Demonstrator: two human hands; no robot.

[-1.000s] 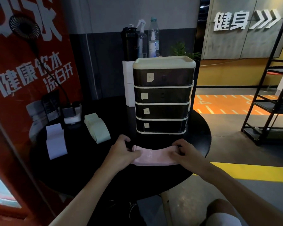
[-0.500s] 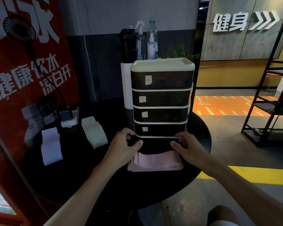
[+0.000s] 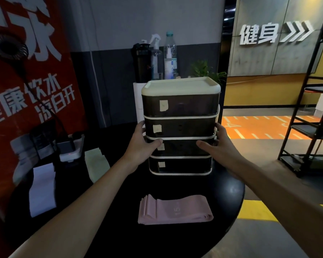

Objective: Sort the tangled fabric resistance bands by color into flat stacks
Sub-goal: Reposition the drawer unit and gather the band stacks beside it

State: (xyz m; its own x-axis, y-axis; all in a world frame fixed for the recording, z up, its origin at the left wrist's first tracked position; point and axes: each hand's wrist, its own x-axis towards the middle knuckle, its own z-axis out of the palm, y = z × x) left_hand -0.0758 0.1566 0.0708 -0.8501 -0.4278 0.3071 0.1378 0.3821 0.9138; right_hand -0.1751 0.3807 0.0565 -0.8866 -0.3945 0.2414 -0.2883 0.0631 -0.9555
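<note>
Pink stack, one; dark drawers, four

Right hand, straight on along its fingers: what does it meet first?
The drawer unit. The right hand points forward into its right side, about the second and third drawers, and seems to touch it there, thumb on the front; depth is hard to judge.
</note>
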